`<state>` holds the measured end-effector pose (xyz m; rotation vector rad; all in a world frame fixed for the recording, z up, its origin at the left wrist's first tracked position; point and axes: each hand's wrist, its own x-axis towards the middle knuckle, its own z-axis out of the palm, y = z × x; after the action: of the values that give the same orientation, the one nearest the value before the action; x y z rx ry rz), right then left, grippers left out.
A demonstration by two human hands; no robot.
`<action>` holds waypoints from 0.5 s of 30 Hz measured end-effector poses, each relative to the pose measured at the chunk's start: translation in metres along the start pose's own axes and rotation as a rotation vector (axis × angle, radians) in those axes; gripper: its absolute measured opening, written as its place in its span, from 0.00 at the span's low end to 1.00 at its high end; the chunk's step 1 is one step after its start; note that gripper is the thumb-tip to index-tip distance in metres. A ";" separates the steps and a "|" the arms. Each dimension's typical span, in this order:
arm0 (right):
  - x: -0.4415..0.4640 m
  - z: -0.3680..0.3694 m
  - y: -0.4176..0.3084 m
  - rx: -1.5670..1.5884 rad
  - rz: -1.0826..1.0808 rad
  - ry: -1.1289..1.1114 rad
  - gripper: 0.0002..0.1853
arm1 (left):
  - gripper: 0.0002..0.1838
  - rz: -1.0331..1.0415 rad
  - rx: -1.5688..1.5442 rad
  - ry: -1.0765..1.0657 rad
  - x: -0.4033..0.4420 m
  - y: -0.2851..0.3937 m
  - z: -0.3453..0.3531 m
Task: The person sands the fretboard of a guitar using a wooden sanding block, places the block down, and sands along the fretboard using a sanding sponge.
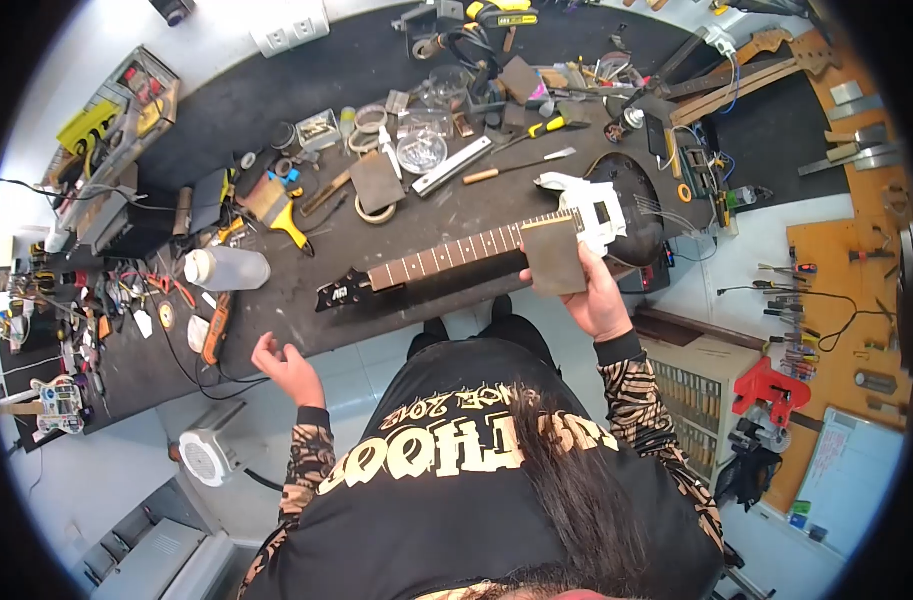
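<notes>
An electric guitar lies face up along the bench's front edge, its headstock pointing left and its dark body at the right. White paper-like covering lies over part of the body near the neck's end. My right hand is closed on a flat grey-brown sheet of sandpaper, held up above the upper end of the neck, hiding part of the guitar. Whether the sheet touches the fretboard I cannot tell. Off the bench's front edge, my left hand is empty, with fingers loosely bent and apart.
Behind the guitar lie a chisel-like tool, a metal bar, another dark sheet and tape rolls. At left are a brush, a plastic bottle and an orange-handled tool with cables.
</notes>
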<state>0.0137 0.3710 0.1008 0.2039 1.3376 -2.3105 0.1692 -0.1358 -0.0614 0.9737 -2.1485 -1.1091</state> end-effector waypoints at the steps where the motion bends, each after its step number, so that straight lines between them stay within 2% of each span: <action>1: 0.001 0.000 0.003 0.019 0.001 -0.049 0.34 | 0.17 0.034 -0.120 -0.075 -0.001 0.015 0.003; 3: 0.009 0.020 0.005 -0.061 -0.088 -0.117 0.34 | 0.06 0.182 -0.178 -0.305 0.000 0.076 0.021; 4: 0.013 0.031 0.008 -0.100 -0.132 -0.150 0.34 | 0.03 0.138 -0.389 -0.460 -0.008 0.122 0.037; 5: 0.017 0.038 0.009 -0.040 -0.138 -0.194 0.31 | 0.04 0.221 -0.466 -0.612 -0.012 0.147 0.056; 6: 0.021 0.046 0.012 0.000 -0.128 -0.215 0.31 | 0.16 0.300 -0.350 -0.834 -0.017 0.185 0.059; 8: 0.030 0.059 0.019 0.078 -0.107 -0.247 0.30 | 0.28 0.185 -0.745 -1.136 -0.038 0.242 0.087; 9: 0.042 0.052 0.039 0.125 -0.066 -0.205 0.28 | 0.31 0.094 -0.757 -1.181 -0.048 0.238 0.106; 10: 0.053 0.044 0.060 0.003 -0.130 -0.149 0.28 | 0.35 0.000 -0.766 -1.227 -0.057 0.232 0.124; 11: 0.070 0.025 0.096 -0.217 -0.278 -0.004 0.26 | 0.34 -0.006 -0.932 -1.155 -0.069 0.258 0.129; 13: 0.048 0.061 0.058 -0.375 -0.229 0.092 0.23 | 0.33 -0.114 -0.948 -1.200 -0.067 0.265 0.135; 14: 0.058 0.042 0.065 -0.430 -0.222 0.045 0.17 | 0.33 -0.178 -0.954 -1.219 -0.067 0.265 0.138; 15: 0.059 0.039 0.063 -0.509 -0.292 0.099 0.15 | 0.33 -0.165 -0.953 -1.250 -0.067 0.265 0.142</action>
<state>-0.0058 0.2930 0.0510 -0.0464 2.0692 -2.1072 0.0131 0.0900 0.0793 -0.1079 -1.7424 -2.9367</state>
